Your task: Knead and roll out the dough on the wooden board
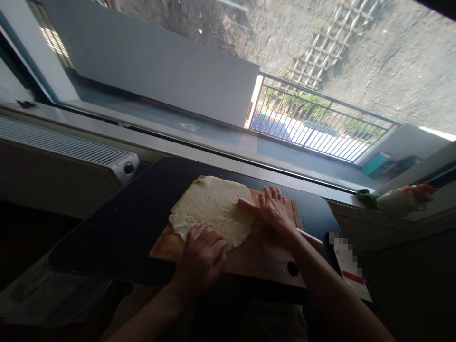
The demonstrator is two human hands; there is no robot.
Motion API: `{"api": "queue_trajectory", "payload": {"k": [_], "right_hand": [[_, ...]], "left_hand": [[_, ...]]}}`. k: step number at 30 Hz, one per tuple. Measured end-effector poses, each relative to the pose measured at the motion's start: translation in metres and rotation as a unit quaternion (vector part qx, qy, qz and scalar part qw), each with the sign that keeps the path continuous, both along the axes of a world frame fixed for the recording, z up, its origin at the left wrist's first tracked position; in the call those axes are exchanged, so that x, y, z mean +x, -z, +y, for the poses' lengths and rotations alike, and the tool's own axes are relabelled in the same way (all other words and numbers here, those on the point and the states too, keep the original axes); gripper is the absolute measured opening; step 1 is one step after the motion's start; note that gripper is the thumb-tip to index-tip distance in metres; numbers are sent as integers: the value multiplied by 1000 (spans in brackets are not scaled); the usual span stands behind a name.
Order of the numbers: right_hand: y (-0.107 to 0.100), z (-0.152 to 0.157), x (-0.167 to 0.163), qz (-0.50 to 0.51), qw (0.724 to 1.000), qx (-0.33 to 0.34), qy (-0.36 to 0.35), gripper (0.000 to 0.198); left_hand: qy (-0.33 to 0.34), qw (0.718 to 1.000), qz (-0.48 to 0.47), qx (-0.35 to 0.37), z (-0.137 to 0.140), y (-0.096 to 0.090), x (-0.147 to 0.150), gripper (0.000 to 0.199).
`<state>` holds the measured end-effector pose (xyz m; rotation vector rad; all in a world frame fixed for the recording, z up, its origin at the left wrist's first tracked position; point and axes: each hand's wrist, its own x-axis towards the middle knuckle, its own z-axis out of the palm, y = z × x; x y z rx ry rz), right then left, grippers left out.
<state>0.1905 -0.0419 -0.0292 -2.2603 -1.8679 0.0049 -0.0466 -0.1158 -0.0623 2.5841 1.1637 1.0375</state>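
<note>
A flattened sheet of pale dough [213,199] with an uneven, cracked edge lies on a wooden board [249,263]. My left hand [204,251] is at the dough's near edge, its fingers curled over that edge; the thumb is hidden. To the right, my right hand [275,206] lies across a wooden rolling pin [247,207], fingers stretched out past it and palm on top. One end of the pin rests on the dough, and the other sticks out beyond my right wrist, over the board's right side.
The board sits on a black table [107,237] beside a window. A radiator [123,166] stands at the left. At the right are a partly blurred packet or booklet [351,270] and, on the sill, a light-coloured container [399,202] by a green item [366,198].
</note>
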Motion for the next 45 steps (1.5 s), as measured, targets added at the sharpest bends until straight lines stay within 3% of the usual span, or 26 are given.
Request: {"api": "queue_trajectory", "payload": {"k": [3,9,13,16,24,30,34,37,41,43,45], "right_hand": [[4,-18,-6,-34,994,22,-98,53],[-14,1,9,-67,995,70,-6,41],[-4,-14,1,-66,992,88,-62,44],[0,-21,-9,-52,994,54,-76,50],[-28,38,-48,-56,991,16,-124,47],[-13,67,-90,-20,983,113,-141,44],[-15,93,-89,13,995,17,-102,53],[-15,78,-91,32,992,-44,-110,56],[-2,29,-104,18,977,11,-214,55],[-1,29,-104,7,974,22,-226,54],[-5,49,-98,6,984,2,-180,56]], "left_hand": [[0,1000,7,4,1,0,1,19],[-2,1000,2,8,0,-1,1,19],[-5,1000,2,4,-1,0,1,19],[-6,1000,-7,0,-2,1,2,19],[-4,1000,-30,3,-1,8,2,19],[-1,1000,-23,-7,1,9,1,18],[2,1000,-25,-7,2,7,1,17],[0,1000,-30,3,2,6,1,17],[-4,999,-33,22,3,6,1,19],[-4,999,-33,21,3,6,2,19],[-3,999,-30,11,1,6,1,18]]}}
